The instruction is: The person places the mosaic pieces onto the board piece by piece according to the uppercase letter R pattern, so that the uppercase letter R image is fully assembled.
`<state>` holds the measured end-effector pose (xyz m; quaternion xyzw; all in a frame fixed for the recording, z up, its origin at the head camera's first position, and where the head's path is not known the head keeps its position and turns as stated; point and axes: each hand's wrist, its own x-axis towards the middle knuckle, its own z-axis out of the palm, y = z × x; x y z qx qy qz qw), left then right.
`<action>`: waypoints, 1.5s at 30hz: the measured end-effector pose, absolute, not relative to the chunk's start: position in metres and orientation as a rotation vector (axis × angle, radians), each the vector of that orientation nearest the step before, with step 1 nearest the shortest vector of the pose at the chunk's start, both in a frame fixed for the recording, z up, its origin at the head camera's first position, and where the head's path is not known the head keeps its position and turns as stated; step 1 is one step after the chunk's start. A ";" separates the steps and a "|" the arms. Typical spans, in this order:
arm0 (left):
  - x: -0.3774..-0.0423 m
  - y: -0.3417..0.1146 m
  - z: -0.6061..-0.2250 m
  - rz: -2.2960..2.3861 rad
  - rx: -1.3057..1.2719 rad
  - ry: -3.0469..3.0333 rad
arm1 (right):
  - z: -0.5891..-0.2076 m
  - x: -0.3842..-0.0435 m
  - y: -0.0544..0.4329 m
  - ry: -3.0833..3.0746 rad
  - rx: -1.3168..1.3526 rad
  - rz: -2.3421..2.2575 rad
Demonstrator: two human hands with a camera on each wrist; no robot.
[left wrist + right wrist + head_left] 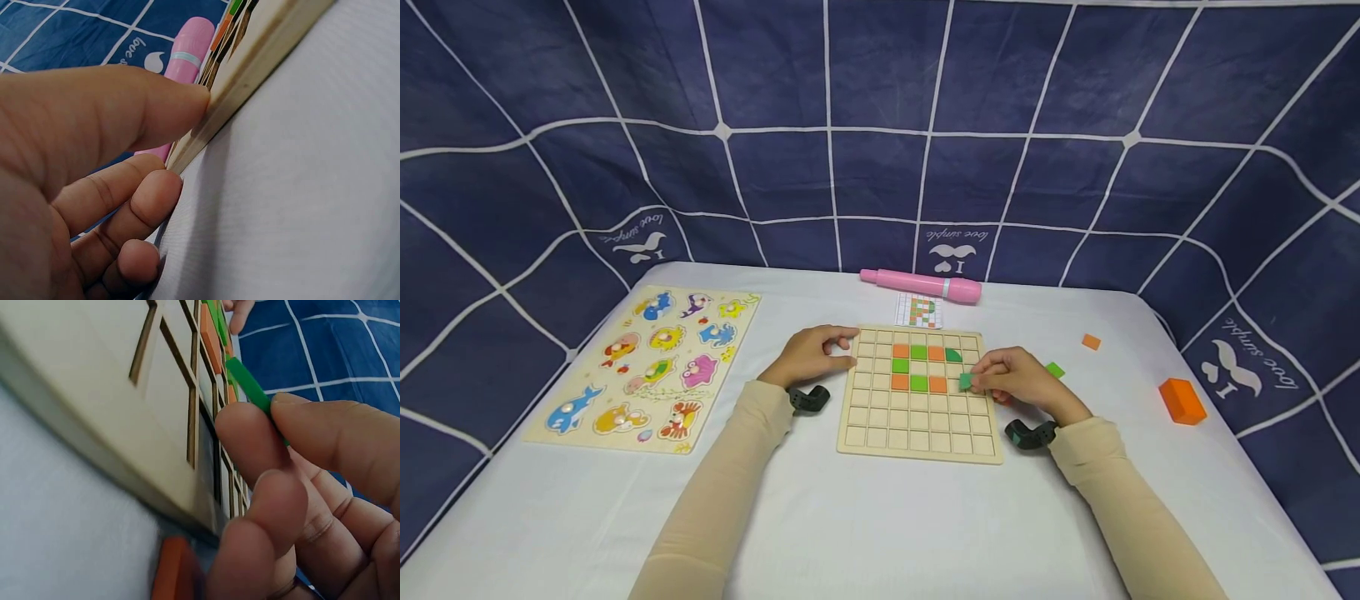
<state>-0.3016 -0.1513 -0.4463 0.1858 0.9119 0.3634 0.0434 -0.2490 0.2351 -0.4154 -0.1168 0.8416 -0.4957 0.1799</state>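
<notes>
A square wooden grid board (917, 442) lies on the table, with orange and light green square tiles (919, 383) and a dark green rounded piece (953, 356) in its cells. My right hand (1018, 382) pinches a dark green tile (250, 384) between thumb and index finger, close over the board's right side. Part of that tile is covered by the fingertips. My left hand (812, 354) rests at the board's left edge, thumb tip touching the rim and other fingers loosely bent beside it. Under my right hand an orange piece (170, 569) lies beside the board.
Behind the board are a small pattern card (919, 310) and a pink pen-shaped object (917, 283). A sea-animal puzzle board (647, 371) lies at left. To the right are a light green tile (1056, 369), an orange tile (1092, 342) and an orange block (1182, 402).
</notes>
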 end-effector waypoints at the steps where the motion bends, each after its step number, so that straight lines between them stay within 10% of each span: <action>1: -0.301 -0.151 -0.446 1.109 0.567 2.789 | -0.415 -0.249 0.234 2.390 -0.334 -1.385; 45: -0.305 -0.153 -0.449 1.103 0.591 2.787 | -0.411 -0.254 0.219 2.621 -0.407 -1.105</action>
